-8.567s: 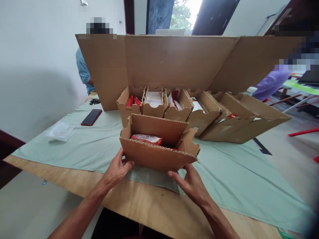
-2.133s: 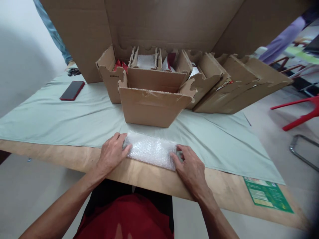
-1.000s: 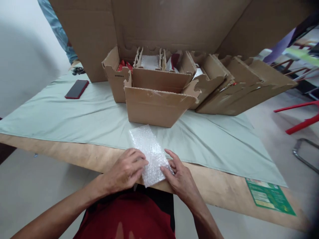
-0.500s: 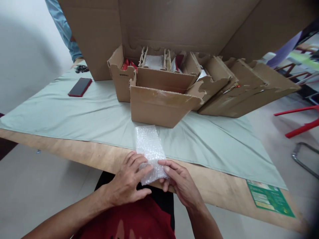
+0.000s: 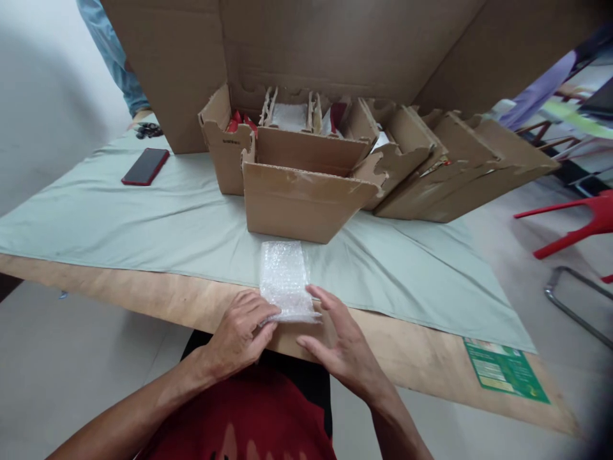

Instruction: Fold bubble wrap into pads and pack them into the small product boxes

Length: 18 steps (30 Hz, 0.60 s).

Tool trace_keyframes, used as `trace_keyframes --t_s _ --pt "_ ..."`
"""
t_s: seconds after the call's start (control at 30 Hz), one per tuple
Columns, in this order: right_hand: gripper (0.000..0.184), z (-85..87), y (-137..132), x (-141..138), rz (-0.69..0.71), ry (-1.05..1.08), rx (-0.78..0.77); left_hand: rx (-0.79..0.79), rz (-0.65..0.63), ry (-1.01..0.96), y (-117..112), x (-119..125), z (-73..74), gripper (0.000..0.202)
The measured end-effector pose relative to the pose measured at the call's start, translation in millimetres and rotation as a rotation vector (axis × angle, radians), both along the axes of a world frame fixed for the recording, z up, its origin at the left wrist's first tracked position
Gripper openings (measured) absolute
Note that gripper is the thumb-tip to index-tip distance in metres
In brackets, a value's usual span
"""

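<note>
The left hand pinches the bubble wrap at its near corner — that end seems folded, though glare blurs it — while the rest lies flat before the open cardboard box; the right hand is spread beside it.

In front of me lies a piece of clear, whitish bubble wrap, roughly oblong, its bubbled surface shiny and slightly crinkled. I have it lengthwise, running away from me, its far part flat on the pale green cloth and its near part over the bare wood of the worktop. The near edge forms a thick ridge, folded or bunched, I cannot tell which, with a thin tip jutting right. My left hand pinches its near left corner.
</note>
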State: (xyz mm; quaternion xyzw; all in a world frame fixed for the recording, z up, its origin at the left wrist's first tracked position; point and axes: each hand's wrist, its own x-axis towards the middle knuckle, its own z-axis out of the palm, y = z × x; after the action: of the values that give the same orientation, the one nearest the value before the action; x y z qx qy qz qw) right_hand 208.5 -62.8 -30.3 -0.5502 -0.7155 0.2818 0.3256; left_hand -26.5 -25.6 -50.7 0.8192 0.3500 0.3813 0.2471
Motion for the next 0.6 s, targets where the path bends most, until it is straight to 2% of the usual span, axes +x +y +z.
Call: trace_keyframes --t_s 0.07,0.13,0.2,0.3,0.43,0.53,0.6 --pt "0.043 -4.0 11 -9 -0.006 0.014 -0.022 -0.011 0.044 0.013 0 0 -0.4 0.022" --pt "0.029 -7.5 19 -15 -0.055 0.038 -0.060 -0.033 0.083 0.016 1 -1 0.0 0.028" --pt "0.029 -9.5 24 -18 -0.096 0.067 -0.097 -0.039 0.099 0.016 2 -1 0.6 0.027" --pt "0.031 -9.2 26 -17 -0.114 0.083 -0.122 0.031 0.138 0.048 4 1 0.1 0.021" --pt "0.032 -8.9 30 -20 -0.122 0.031 -0.126 0.177 0.232 0.129 4 2 -1.7 0.032" --pt "0.030 -11.5 33 -23 -0.120 -0.028 -0.087 0.237 0.158 0.182 3 0 -0.2 0.025" --pt "0.028 -12.7 31 -23 -0.116 -0.066 0.007 0.187 0.081 0.248 3 -2 2.3 0.023"
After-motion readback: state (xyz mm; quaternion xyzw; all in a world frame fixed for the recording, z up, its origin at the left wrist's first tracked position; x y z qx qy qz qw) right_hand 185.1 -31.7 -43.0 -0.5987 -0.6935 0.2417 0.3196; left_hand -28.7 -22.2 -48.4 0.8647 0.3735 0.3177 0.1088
